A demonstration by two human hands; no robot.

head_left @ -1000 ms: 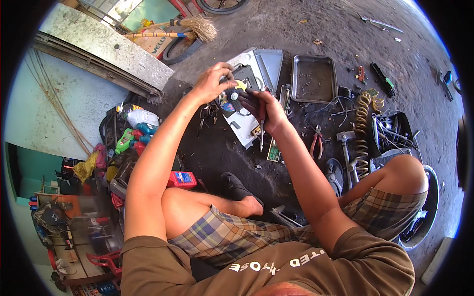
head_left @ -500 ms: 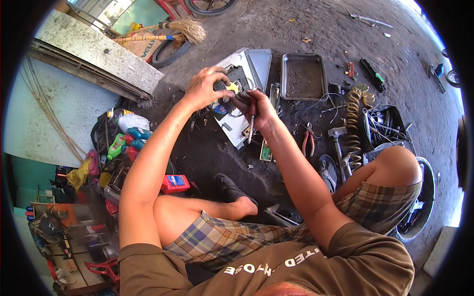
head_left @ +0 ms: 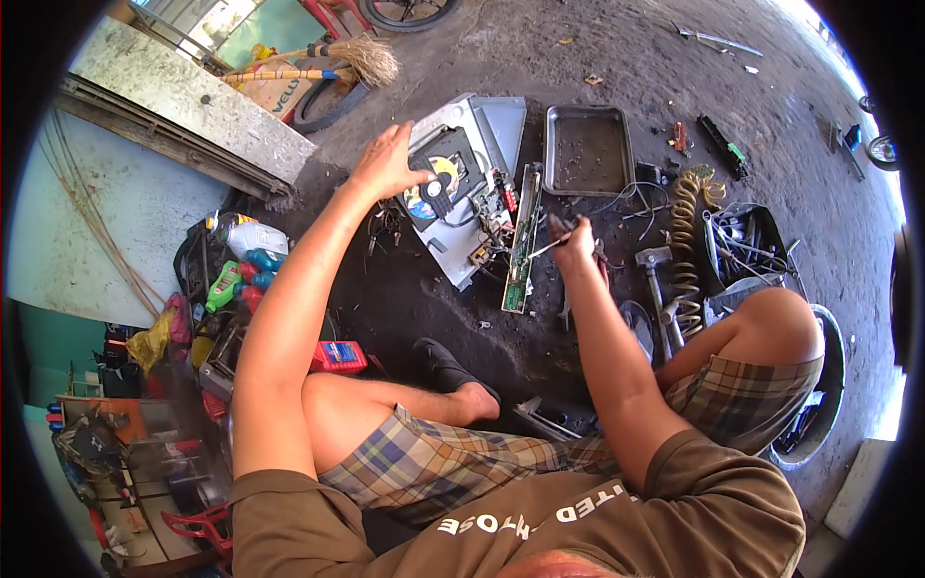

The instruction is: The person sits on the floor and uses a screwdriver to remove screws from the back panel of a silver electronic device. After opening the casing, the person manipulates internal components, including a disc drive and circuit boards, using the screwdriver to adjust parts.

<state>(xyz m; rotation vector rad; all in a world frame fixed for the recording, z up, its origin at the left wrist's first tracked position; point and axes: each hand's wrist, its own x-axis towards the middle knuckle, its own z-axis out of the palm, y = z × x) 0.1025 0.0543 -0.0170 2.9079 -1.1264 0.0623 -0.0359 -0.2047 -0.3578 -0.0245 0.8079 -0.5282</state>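
A metal player chassis lies on the dark ground in front of me, with a black disc tray and a yellow-and-blue disc in it. My left hand is open at the chassis's left edge, fingers stretched out and thumb reaching toward the disc. To the right of the chassis, my right hand is closed round a screwdriver, its shaft pointing left over a long green circuit board. The screwdriver's handle is mostly hidden by the hand.
A metal tray with small bits stands beyond the circuit board. Rightward lie a hammer, a coiled hose and a box of tools. Bottles, including a red one, stand leftward. A broom lies at the far left.
My hands have moved apart. The right one has drawn back rightward from the disc tray with the screwdriver; the left has opened and shifted to the chassis's edge, leaving the disc in view.
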